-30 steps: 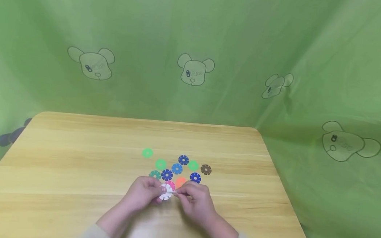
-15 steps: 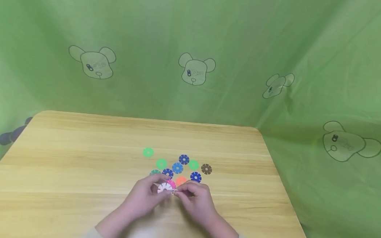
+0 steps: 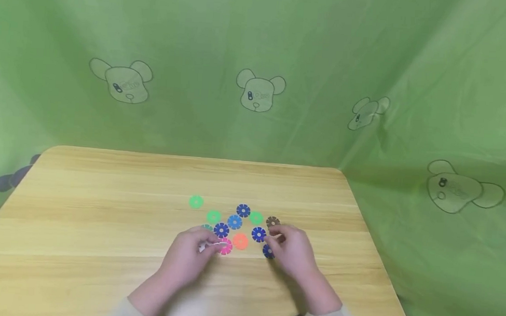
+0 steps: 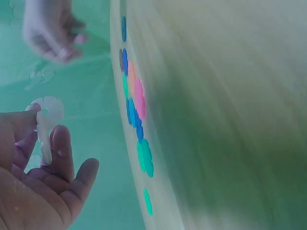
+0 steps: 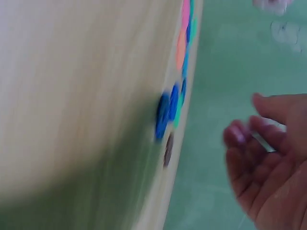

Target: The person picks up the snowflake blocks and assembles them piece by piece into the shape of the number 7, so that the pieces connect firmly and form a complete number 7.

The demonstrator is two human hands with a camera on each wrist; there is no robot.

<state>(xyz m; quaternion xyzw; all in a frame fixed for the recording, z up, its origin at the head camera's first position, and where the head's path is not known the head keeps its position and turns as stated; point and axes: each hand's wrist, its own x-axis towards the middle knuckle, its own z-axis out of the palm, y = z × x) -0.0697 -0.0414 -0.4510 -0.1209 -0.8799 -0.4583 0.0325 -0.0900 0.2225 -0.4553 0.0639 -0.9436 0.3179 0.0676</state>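
Observation:
My left hand (image 3: 186,258) pinches two white notched plastic discs (image 4: 52,110), joined at an angle, between thumb and fingers above the table. In the head view they show only as a thin white edge beside the pink disc (image 3: 226,246). Apart from it, my right hand (image 3: 296,255) hovers over the right side of the scattered discs, its fingers loosely bent with nothing seen held. Nearest to its fingertips are a dark blue disc (image 3: 267,251), partly hidden by the hand, and another blue disc (image 3: 259,234). The brown disc (image 3: 272,222) lies just beyond.
Several more notched discs lie flat on the wooden table (image 3: 101,226): an orange disc (image 3: 240,241), a light blue disc (image 3: 234,221), a light green disc (image 3: 195,202) and others in blue and green. A green curtain (image 3: 190,38) with bear heads stands behind and beside the table.
The right hand has let go of the white discs and moved right, over the blue discs. The left hand keeps the white pieces and has turned them edge-on.

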